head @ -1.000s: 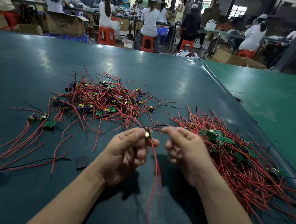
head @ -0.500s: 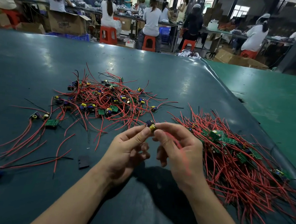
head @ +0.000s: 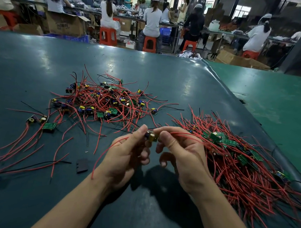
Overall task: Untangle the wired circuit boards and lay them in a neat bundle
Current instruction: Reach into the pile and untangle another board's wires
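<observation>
Both hands meet above the near middle of the dark green tabletop, sharing one small circuit board between them. The left hand pinches it from the left, its thumb tip pressed against the dark capacitor end; the right hand pinches it from the right with thumb and forefinger, the other fingers curled loosely beneath. So each grip is closed on the board, which sits right at the fingertips, raised off the tabletop, with only its brass-coloured and dark parts showing between the fingers.

Red wires lead away from the board on both sides — one red wire loops down and left across the back of the left hand, others run right over the right hand toward the bundle. That bundle lies just right of the held board, a thick spread of red wires fanned toward the near right, with green boards clustered along its far side.

Beyond the held board and to its left lies the tangled pile, red and black wires knotted round many small boards. Further left of the held board, loose boards and long red wires lie scattered; a small dark flat piece sits near the left wrist.
</observation>
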### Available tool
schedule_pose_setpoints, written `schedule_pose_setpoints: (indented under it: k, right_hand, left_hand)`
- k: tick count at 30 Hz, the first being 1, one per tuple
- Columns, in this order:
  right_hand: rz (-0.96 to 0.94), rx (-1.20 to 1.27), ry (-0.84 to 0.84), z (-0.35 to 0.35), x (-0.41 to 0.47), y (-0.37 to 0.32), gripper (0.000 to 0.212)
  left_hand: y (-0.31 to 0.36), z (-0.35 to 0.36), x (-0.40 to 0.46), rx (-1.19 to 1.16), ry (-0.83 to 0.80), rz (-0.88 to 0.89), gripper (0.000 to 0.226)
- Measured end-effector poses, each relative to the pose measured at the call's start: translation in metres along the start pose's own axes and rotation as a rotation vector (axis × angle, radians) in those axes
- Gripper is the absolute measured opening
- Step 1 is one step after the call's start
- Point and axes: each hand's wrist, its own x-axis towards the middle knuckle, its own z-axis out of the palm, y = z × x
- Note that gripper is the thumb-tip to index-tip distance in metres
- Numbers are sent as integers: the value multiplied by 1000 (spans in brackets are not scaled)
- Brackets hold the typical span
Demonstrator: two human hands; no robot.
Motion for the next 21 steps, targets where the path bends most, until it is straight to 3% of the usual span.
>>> schedule_pose_setpoints:
  k: [4, 7, 13, 17, 21]
  right_hand:
    - [195, 168, 155, 6, 4, 3, 21]
    - [299, 188, 259, 9, 5, 7, 13]
    - [267, 152, 256, 8, 8, 7, 16]
    - [338, 133, 247, 7, 8, 7, 23]
    - [359, 27, 274, 4, 8, 9, 34]
  left_hand:
    - [-3, -5, -1, 98, -134, 123, 23]
    - [-8, -8, 0, 188, -111, 213, 23]
    - [-10, -5, 1, 270, 29, 326, 43]
    - [-8, -1, -2, 455, 49, 437, 28]
    - [-10, 2, -5, 556, 67, 486, 26]
